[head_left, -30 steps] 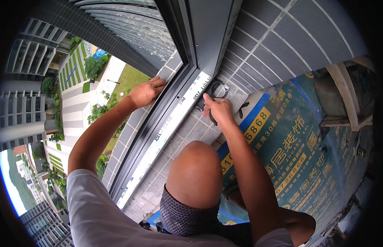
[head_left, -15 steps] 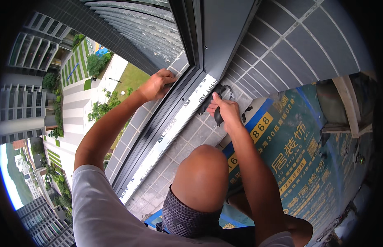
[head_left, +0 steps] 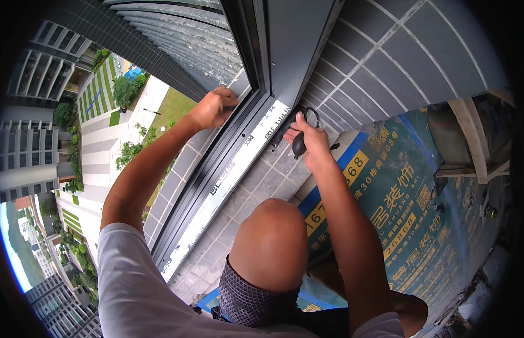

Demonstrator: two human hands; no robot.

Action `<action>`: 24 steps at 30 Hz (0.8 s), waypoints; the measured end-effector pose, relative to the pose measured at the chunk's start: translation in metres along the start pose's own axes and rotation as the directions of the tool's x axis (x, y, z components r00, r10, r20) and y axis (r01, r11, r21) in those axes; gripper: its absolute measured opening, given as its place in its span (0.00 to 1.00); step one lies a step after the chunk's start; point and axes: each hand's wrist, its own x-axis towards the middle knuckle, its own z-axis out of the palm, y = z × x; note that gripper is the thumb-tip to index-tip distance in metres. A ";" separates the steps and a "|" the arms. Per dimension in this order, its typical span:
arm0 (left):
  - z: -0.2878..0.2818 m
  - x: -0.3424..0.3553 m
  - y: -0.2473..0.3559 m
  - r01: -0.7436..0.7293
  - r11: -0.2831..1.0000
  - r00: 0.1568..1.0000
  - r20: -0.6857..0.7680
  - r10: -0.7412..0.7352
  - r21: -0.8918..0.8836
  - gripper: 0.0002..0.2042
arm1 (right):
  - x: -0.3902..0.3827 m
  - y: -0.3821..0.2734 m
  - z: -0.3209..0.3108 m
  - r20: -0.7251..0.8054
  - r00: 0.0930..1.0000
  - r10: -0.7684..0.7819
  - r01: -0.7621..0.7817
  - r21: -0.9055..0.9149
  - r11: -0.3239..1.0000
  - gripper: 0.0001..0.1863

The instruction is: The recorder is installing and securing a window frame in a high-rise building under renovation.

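My right hand (head_left: 315,147) is closed around a black rubber squeeze bulb (head_left: 298,145), with a thin black tube (head_left: 313,114) looping beside it. It is just inside the dark metal window frame (head_left: 195,169), near the corner where the sill rail meets the upright post (head_left: 290,45). A dark flat piece lies by the frame under these fingers, partly hidden. Across the frame, on its outer side, my left hand (head_left: 214,108) has its fingers bent and pressed together at the rail's edge; whatever they hold is hidden. White printed protective film (head_left: 219,188) covers the rail's inner face.
Grey tiles (head_left: 253,183) border the frame inside, and a dark tiled wall (head_left: 380,62) rises at right. Green printed sheeting (head_left: 397,214) covers the floor. My bent knee (head_left: 270,239) is close to the rail. Beyond the frame is a drop to a courtyard (head_left: 104,146).
The view has shifted slightly, moving the frame a little left in the picture. Both hands stay at about the same places on the frame; the right still grips the squeeze bulb, its tube now showing more clearly.
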 end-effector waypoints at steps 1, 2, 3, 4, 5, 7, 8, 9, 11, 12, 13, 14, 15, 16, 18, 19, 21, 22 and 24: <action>0.001 0.001 0.001 0.016 1.000 1.000 -0.018 -0.016 0.005 0.19 | 0.000 -0.002 -0.002 0.005 1.000 0.006 -0.006 -0.012 1.000 0.42; 0.001 -0.001 0.000 0.036 0.999 0.999 -0.035 -0.035 0.012 0.19 | -0.005 -0.006 0.000 0.013 1.000 0.014 -0.014 -0.025 1.000 0.41; 0.001 -0.004 0.000 0.039 0.999 0.999 -0.035 -0.038 0.013 0.19 | -0.010 -0.010 -0.001 0.016 1.000 0.016 -0.016 -0.025 1.000 0.41; 0.003 -0.007 0.001 0.065 0.998 0.996 -0.062 -0.065 0.006 0.19 | -0.017 -0.014 -0.004 0.031 0.998 0.060 -0.056 -0.093 0.994 0.40; 0.004 -0.006 0.002 0.085 0.996 0.992 -0.091 -0.085 -0.006 0.19 | -0.025 -0.020 -0.010 0.038 0.994 0.099 -0.092 -0.161 0.983 0.38; 0.005 -0.006 0.005 0.105 0.994 0.989 -0.104 -0.107 -0.024 0.19 | -0.033 -0.020 -0.034 0.033 0.993 0.114 -0.107 -0.169 0.980 0.34; 0.005 -0.007 0.007 0.128 0.991 0.985 -0.115 -0.132 -0.040 0.19 | -0.040 -0.021 -0.047 0.032 0.991 0.130 -0.123 -0.176 0.977 0.30; 0.005 -0.010 0.007 0.127 0.991 0.985 -0.117 -0.131 -0.041 0.19 | -0.048 -0.019 -0.056 0.031 0.991 0.129 -0.121 -0.178 0.977 0.30; 0.006 -0.016 0.008 0.146 0.989 0.979 -0.142 -0.147 -0.019 0.18 | -0.065 -0.015 -0.073 -0.029 0.998 0.063 -0.069 -0.402 0.913 0.21; 0.008 -0.015 0.008 0.141 0.990 0.980 -0.137 -0.142 -0.021 0.18 | -0.069 -0.009 -0.088 -0.036 0.997 0.063 -0.072 -0.398 0.915 0.21; 0.011 -0.014 0.008 0.139 0.990 0.979 -0.145 -0.143 -0.034 0.18 | -0.069 0.002 -0.105 -0.070 0.997 0.025 -0.056 -0.482 0.874 0.19; 0.010 -0.018 0.006 0.144 0.989 0.977 -0.154 -0.149 -0.042 0.17 | -0.068 0.015 -0.117 -0.094 0.995 -0.014 -0.042 -0.564 0.825 0.20; 0.011 -0.018 0.006 0.138 0.989 0.978 -0.155 -0.143 -0.047 0.17 | -0.069 0.023 -0.131 -0.101 0.995 -0.017 -0.043 -0.565 0.824 0.20; 0.011 -0.019 0.005 0.139 0.989 0.977 -0.159 -0.144 -0.045 0.17 | -0.067 0.033 -0.144 -0.144 0.988 -0.052 -0.041 -0.575 0.817 0.20; 0.012 -0.017 0.005 0.133 0.990 0.977 -0.161 -0.138 -0.046 0.16 | -0.064 0.053 -0.167 -0.178 0.967 -0.184 0.038 -0.611 0.790 0.19; 0.013 -0.015 0.004 0.131 0.990 0.976 -0.170 -0.137 -0.046 0.16 | -0.059 0.062 -0.176 -0.183 0.966 -0.184 0.035 -0.609 0.792 0.19; 0.015 -0.015 0.005 0.130 0.990 0.976 -0.169 -0.136 -0.046 0.15 | -0.053 0.075 -0.185 -0.122 0.921 -0.370 0.139 -0.784 0.604 0.16; 0.015 -0.016 0.006 0.129 0.991 0.976 -0.173 -0.134 -0.041 0.15 | -0.048 0.081 -0.187 -0.128 0.921 -0.368 0.135 -0.781 0.609 0.16; 0.015 -0.017 0.005 0.124 0.992 0.974 -0.185 -0.129 -0.036 0.15 | -0.039 0.086 -0.186 -0.166 0.910 -0.380 0.120 -0.773 0.624 0.13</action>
